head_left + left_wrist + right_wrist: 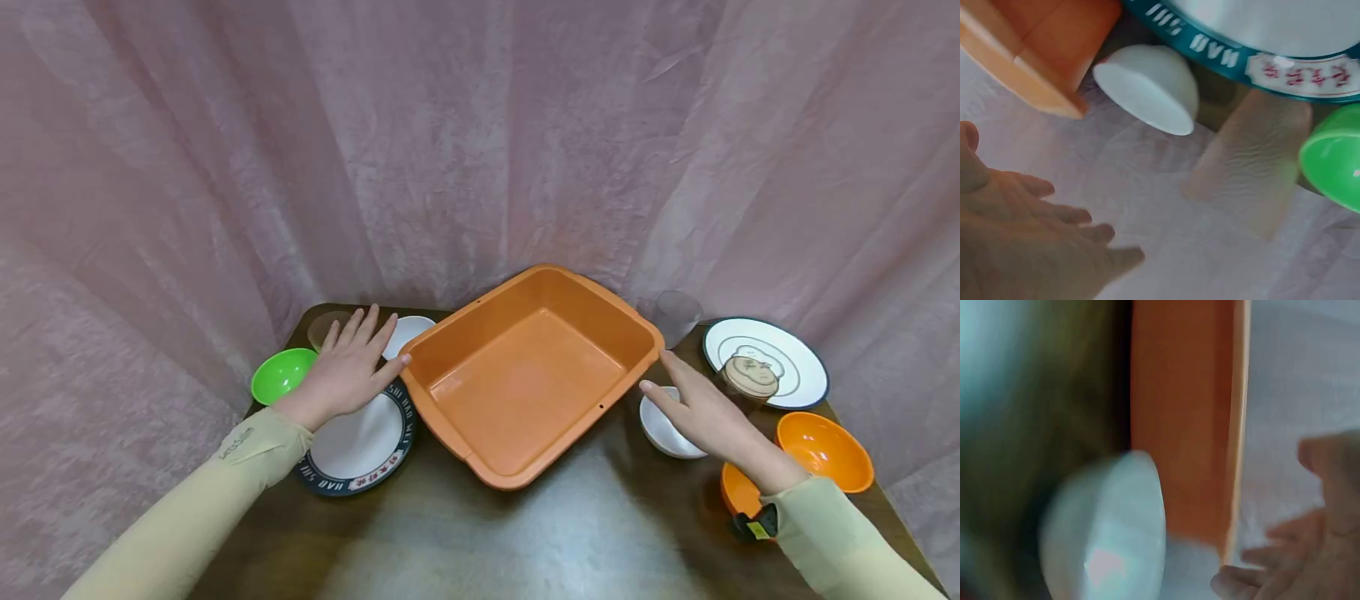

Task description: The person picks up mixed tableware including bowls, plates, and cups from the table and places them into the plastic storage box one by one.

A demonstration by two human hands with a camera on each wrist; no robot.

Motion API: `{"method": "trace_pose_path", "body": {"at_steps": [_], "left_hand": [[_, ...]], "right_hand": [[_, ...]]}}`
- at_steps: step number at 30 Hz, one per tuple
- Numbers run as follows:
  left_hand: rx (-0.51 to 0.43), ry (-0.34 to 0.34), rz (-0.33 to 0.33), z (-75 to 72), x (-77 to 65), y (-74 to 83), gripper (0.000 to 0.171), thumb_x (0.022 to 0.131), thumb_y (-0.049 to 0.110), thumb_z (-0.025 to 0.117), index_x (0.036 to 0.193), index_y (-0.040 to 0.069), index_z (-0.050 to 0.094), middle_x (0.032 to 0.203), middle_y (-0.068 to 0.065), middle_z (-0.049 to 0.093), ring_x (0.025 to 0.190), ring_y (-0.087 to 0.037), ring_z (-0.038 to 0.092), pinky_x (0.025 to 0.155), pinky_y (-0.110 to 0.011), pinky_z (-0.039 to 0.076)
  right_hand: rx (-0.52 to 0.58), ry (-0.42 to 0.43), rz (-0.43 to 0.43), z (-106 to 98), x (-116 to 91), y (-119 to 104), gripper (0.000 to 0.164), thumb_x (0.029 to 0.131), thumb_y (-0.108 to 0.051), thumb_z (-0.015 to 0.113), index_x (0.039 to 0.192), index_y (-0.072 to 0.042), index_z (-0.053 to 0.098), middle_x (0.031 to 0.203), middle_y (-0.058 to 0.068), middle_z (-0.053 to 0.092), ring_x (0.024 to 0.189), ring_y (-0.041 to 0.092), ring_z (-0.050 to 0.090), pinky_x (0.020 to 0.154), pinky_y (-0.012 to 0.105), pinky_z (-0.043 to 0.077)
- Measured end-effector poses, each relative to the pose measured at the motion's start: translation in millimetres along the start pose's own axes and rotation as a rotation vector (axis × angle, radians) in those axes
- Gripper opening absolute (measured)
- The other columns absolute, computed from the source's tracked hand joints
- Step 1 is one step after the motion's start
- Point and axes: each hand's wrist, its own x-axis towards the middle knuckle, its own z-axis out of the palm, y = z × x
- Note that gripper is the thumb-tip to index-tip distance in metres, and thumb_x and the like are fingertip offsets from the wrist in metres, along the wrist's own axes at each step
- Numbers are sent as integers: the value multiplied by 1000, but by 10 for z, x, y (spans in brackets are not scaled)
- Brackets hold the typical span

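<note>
A large orange plastic basin (528,392) sits turned at an angle in the middle of the table. My left hand (345,375) spreads its fingers above the lettered plate (360,442), thumb tip right at the basin's left corner. In the left wrist view, the left hand (1041,231) has straight fingers and holds nothing. At the basin's right corner, my right hand (701,408) reaches with extended fingers over a white bowl (663,425). The right wrist view has the right hand's fingertips (1229,584) overlapping the end of the basin's rim.
To the left are a green bowl (281,375), a clear cup (1254,156) and a small white bowl (1147,90). On the right stand a clear glass (677,315), a dark-rimmed white plate (802,375), a brownish cup (750,379) and two orange bowls (840,458). A pink curtain (450,150) hangs behind.
</note>
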Motion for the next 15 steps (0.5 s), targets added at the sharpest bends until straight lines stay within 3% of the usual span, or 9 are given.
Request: {"method": "trace_pose_path", "body": {"at_steps": [5,8,10,12,15], "left_hand": [[-82,-82,122,-122,325,156,70,110,45,39,163,4,19,167,-24,13,154,-43,10,123,-57,11],[-110,-173,156,-156,552,281,67,110,36,44,164,4,18,169,-21,13,154,-38,14,123,-52,15],[-115,-233,153,-145,698,347,69,110,35,47,165,7,16,169,-18,12,155,-35,16,123,-51,18],[-108,-295,127,-116,831,404,72,109,36,48,166,12,10,170,-15,9,155,-33,15,123,-49,20],[-92,-355,92,-64,1003,458,77,109,34,49,166,18,0,171,-14,7,155,-32,18,122,-49,23]], "right_hand": [[398,57,83,140,-40,-262,81,107,-34,56,162,4,10,164,29,20,141,46,38,113,55,35],[685,53,213,230,-46,-392,84,107,-25,54,163,-1,-3,165,29,12,128,32,56,105,37,46],[835,41,282,299,-38,-442,89,107,-21,54,161,-4,-14,166,30,5,118,22,62,99,30,51],[898,30,323,370,-39,-472,95,107,-20,55,159,-7,-23,165,31,4,112,16,63,94,29,54],[895,47,314,485,-35,-491,104,105,-20,60,157,-11,-29,161,33,16,108,16,64,87,33,58]]}}
